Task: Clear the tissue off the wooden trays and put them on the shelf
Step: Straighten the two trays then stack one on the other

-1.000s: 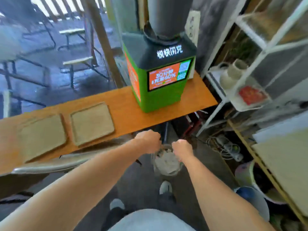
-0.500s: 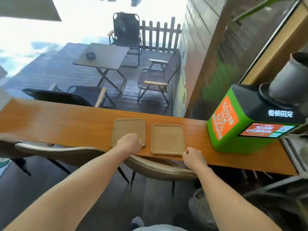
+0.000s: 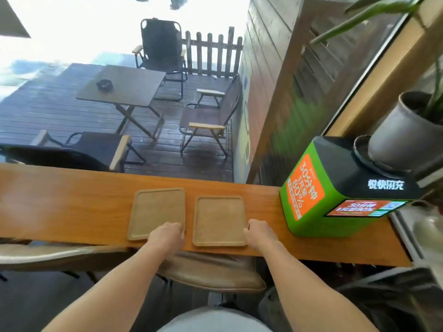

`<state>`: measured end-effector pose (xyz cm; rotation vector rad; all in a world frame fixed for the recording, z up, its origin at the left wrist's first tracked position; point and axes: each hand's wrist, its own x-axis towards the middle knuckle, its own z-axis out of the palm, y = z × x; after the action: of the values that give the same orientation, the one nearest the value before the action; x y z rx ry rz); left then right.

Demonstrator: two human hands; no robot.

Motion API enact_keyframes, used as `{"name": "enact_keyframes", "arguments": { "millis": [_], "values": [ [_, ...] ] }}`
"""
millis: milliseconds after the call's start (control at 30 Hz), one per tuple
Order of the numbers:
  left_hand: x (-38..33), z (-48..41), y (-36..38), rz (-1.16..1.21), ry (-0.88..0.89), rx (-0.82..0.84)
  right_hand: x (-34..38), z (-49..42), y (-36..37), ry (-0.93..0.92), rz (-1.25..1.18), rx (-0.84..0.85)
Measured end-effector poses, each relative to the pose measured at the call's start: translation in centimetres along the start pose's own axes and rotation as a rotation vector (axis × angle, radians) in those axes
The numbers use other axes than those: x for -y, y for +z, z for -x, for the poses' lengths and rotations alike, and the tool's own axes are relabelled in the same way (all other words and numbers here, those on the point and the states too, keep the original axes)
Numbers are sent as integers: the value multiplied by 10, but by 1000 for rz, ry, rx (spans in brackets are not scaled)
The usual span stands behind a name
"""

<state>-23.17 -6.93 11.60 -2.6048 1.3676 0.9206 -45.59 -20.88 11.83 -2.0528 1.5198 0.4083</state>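
Two bare wooden trays lie flat, side by side, on the long wooden counter (image 3: 72,207). No tissue shows on either one. My left hand (image 3: 166,236) rests over the near right corner of the left tray (image 3: 157,209), fingers curled onto its rim. My right hand (image 3: 260,233) sits against the near right edge of the right tray (image 3: 219,219), thumb on the rim and fingers curled. Both trays lie on the counter. No shelf is in view.
A green and black charging kiosk (image 3: 340,195) stands on the counter just right of my right hand, with a grey plant pot (image 3: 405,133) on top. A tan chair seat (image 3: 211,271) sits under the counter's front edge. A window lies beyond, with patio tables and chairs outside.
A second ago both hands were low over a bin of crumpled tissue under the counter. They have risen to the trays, and the right hand has shifted from the counter edge to the right tray's rim.
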Motion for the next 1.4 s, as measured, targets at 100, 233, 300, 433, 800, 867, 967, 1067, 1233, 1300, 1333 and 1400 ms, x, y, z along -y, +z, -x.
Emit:
{"name": "enact_keyframes", "arguments": {
  "millis": [100, 233, 300, 433, 800, 867, 967, 1067, 1233, 1300, 1333, 1400],
  "values": [
    [-7, -11, 5, -58, -17, 36, -11, -19, -1, 23, -17, 33],
    [-20, -26, -2, -85, 1, 62, -18, -35, -4, 64, -38, 73],
    [-25, -38, -7, -81, 9, 59, -16, -46, -3, 65, -39, 86],
    [-30, -58, -18, -119, 30, 107, -2, -62, -6, 78, -92, 96],
    [-27, -100, 1, 285, -95, 217, 23, -87, 22, 203, -173, 171],
    [-28, -104, 13, 390, -162, 255, 20, -89, 31, 264, -206, 182],
    [-30, -105, 30, 496, -240, 301, 16, -90, 39, 365, -309, 243],
    [-30, -104, 47, 549, -280, 334, 14, -87, 48, 440, -461, 258],
    [-21, -108, 53, 703, -363, 290, 9, -91, 55, 570, -827, 263],
    [-13, -111, 50, 863, -444, 277, 6, -92, 54, 628, -1005, 297],
    [-9, -112, 48, 956, -483, 272, 5, -90, 54, 647, -1054, 323],
    [-2, -112, 44, 1087, -543, 274, 5, -85, 56, 666, -1080, 367]
  ]
}}
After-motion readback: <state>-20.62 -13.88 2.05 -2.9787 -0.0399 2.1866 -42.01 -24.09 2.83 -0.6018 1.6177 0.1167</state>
